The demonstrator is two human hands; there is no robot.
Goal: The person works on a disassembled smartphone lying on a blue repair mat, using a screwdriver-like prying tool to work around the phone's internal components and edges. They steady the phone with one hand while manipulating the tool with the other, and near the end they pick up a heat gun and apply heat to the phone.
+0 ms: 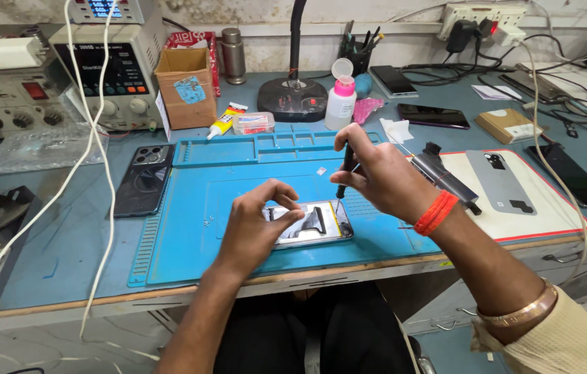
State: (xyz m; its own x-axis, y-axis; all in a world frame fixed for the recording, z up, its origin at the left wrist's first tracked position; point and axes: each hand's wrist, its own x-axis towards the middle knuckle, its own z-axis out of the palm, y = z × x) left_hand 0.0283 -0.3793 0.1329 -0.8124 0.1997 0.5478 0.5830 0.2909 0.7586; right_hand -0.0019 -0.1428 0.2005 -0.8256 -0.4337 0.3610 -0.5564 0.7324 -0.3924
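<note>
While the opened phone [310, 224] lies flat near the front edge of the blue mat [189, 235], the left hand [255, 225] arches over its left end, thumb and fingers curled down so that the fingertips touch the phone's upper and left edges. This hand pins the phone rather than lifting it; the fingers are bent and fairly close together. The right hand [376, 176] hovers just above and to the right of the phone, closed around a thin black screwdriver [345, 170] held nearly upright, its tip pointing down at the mat just beyond the phone's far right corner. Whether the tip touches the mat I cannot tell. An orange band circles the right wrist.

The mat rests on a blue surface [65, 249]. Left of the mat a dark phone back [143, 179] lies flat. Right of it a white pad [515, 201] carries a grey phone cover [500, 181] and a dark tool. Behind the mat stand a white bottle with a pink cap [340, 102], a small cardboard box [184, 86], a glue tube [224, 120] and a lamp base [293, 99].
</note>
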